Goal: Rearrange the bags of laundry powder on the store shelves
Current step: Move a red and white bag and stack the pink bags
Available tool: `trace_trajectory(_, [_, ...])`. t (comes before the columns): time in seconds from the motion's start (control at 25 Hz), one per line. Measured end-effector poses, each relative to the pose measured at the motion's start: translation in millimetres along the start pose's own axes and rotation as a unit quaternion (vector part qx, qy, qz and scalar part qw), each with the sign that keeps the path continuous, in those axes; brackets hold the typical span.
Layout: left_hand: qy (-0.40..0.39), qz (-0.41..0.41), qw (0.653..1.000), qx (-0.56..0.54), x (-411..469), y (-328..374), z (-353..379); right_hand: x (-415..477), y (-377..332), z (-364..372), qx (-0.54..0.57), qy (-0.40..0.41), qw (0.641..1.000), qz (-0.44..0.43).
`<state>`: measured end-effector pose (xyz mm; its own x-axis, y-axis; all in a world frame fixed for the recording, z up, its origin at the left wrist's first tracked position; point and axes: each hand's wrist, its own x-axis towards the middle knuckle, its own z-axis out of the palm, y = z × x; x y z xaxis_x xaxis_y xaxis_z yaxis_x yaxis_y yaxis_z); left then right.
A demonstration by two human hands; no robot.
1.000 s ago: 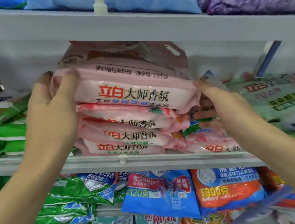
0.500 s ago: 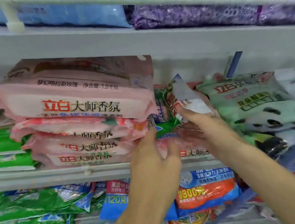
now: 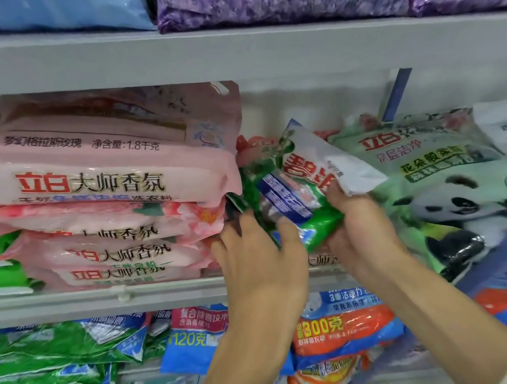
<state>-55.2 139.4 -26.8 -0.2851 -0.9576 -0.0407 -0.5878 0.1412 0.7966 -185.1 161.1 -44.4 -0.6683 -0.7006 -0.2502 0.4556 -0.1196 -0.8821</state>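
Seems midway, with pink bags (image 3: 101, 185) stacked at the shelf (image 3: 99, 298) front edge, left hand (image 3: 260, 255) and right hand (image 3: 362, 232) grips both grasping the green bag (image 3: 306, 191), and the slumped panda bag (image 3: 452, 183) unsorted.

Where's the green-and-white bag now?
Head view, middle shelf: green-and-white bag, held by left hand and right hand, between the pink bag stack and the panda bag.

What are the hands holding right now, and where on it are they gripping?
Both hands hold the small green and white bag. The left hand pinches its lower green end, and the right hand grips its right edge, just below the white end.
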Motion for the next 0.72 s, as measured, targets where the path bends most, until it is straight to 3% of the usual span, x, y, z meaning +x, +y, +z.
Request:
trace_trajectory(0.2, [-0.041, -0.021, 0.996, -0.074, -7.3, 5.9, -0.6, -29.1, -25.5, -40.5, 0.044, -0.012, 0.998, 0.036])
trace_trajectory(0.32, [-0.045, -0.056, 0.972, -0.223, -16.6, 2.1, -14.0, -54.0, -40.5, -56.0, 0.038, -0.018, 0.998, 0.044])
trace_trajectory(0.36, [-0.073, -0.081, 0.957, -0.269, -19.3, 0.3, -21.9, -62.3, -46.4, -60.3, 0.026, -0.022, 0.998, 0.047])
trace_trajectory(0.44, [-0.2, -0.123, 0.917, -0.324, -25.8, -1.2, -37.8, -82.9, -58.2, -65.2, -0.016, -0.03, 0.998, 0.051])
trace_trajectory(0.52, [-0.319, -0.135, 0.875, -0.338, -38.8, -0.2, -54.9, -102.9, -66.7, -64.3, -0.068, -0.042, 0.995, 0.061])
trace_trajectory(0.56, [-0.34, -0.131, 0.866, -0.342, -46.2, 2.1, -62.5, -112.6, -70.3, -61.5, -0.082, -0.04, 0.994, 0.06])
trace_trajectory(0.72, [-0.278, -0.079, 0.882, -0.373, -70.3, 9.9, -95.4, -145.3, -92.2, -46.3, -0.101, -0.025, 0.994, 0.015])
